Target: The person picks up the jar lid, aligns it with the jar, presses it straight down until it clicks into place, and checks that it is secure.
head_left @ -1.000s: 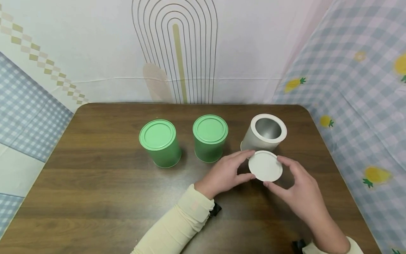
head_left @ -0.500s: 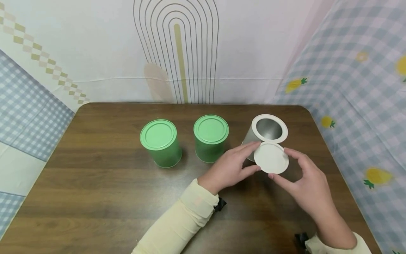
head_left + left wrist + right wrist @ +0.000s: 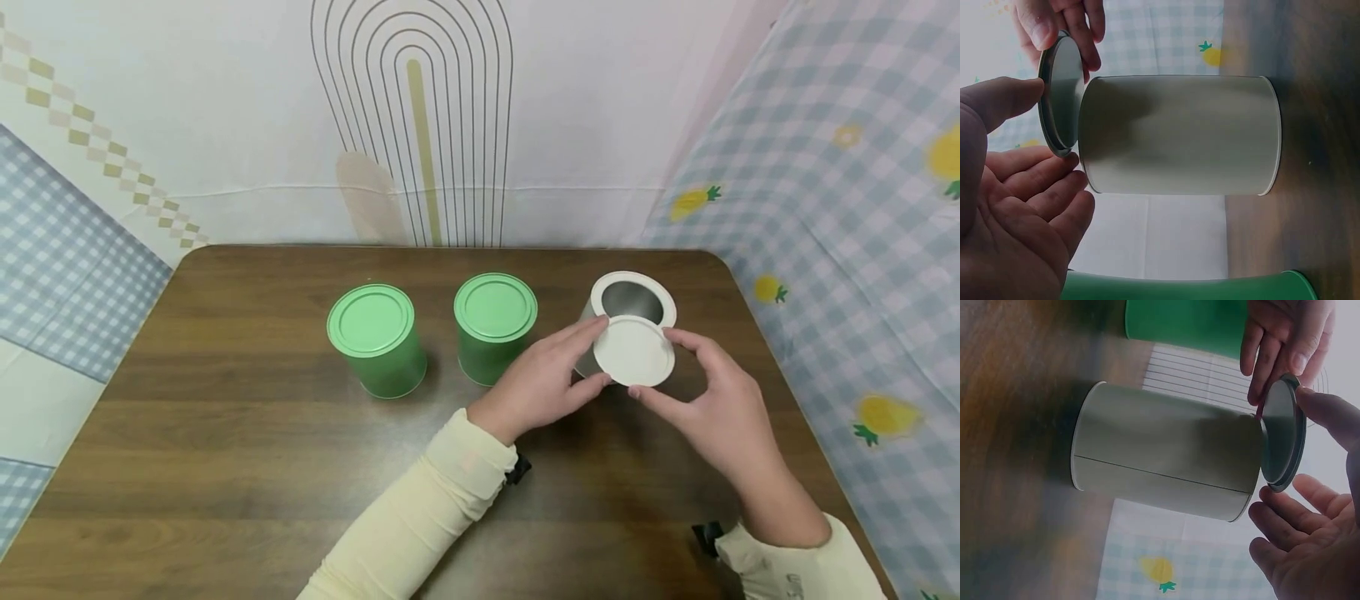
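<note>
A round white lid (image 3: 634,351) is held by its edge between both hands, tilted just above the near rim of a white can (image 3: 1179,134). My left hand (image 3: 543,379) pinches its left side with thumb and fingers. On the opposite side my right hand (image 3: 716,400) pinches the edge in the same way. In the head view the lid overlaps the front part of the can's mouth, and the silvery inside shows behind it. The right wrist view has the lid's metal underside (image 3: 1280,431) facing the can's top, with the can's side seam visible.
Two green cans with lids on, a middle one (image 3: 496,308) and a left one (image 3: 371,322), stand in a row to the left of the white can. They are on a brown wooden table (image 3: 225,467) with patterned cloth (image 3: 825,208) behind and beside it.
Both hands have carried the lid away from me, from in front of the white can to over its near rim. The cans have stayed in place.
</note>
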A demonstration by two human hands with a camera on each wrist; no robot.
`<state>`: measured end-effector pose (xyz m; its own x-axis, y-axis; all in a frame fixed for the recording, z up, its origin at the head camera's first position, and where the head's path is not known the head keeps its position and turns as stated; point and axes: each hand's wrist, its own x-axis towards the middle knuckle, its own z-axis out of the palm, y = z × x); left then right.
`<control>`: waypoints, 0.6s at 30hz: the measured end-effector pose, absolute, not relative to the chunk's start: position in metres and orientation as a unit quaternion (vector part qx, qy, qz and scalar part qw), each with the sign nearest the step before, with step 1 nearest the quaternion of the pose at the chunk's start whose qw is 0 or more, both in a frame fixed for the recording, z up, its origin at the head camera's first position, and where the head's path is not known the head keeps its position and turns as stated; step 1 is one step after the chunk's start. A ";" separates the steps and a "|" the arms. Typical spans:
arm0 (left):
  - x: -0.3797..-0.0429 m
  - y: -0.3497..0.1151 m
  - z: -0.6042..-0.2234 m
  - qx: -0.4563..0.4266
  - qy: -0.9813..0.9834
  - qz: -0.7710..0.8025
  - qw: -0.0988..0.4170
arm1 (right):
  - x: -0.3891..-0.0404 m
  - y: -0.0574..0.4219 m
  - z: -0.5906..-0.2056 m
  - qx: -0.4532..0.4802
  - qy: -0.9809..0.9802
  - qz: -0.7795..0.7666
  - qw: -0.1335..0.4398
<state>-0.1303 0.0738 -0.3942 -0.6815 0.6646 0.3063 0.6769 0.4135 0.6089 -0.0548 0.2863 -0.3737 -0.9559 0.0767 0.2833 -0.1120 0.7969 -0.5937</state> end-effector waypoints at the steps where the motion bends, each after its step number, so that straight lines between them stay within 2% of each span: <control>1: -0.131 0.074 -0.394 -0.396 -0.842 -0.365 0.010 | -0.056 0.287 -0.373 0.007 -0.937 0.319 0.145; 18: -0.145 0.086 -0.385 -0.368 -0.873 -0.320 0.017 | -0.078 0.291 -0.365 -0.011 -0.935 0.338 0.106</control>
<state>-0.1447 0.0862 -0.3846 -0.7283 0.6315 0.2659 0.6537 0.5239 0.5461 -0.0783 0.2911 -0.3646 -0.9772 0.0932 0.1907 -0.0503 0.7711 -0.6347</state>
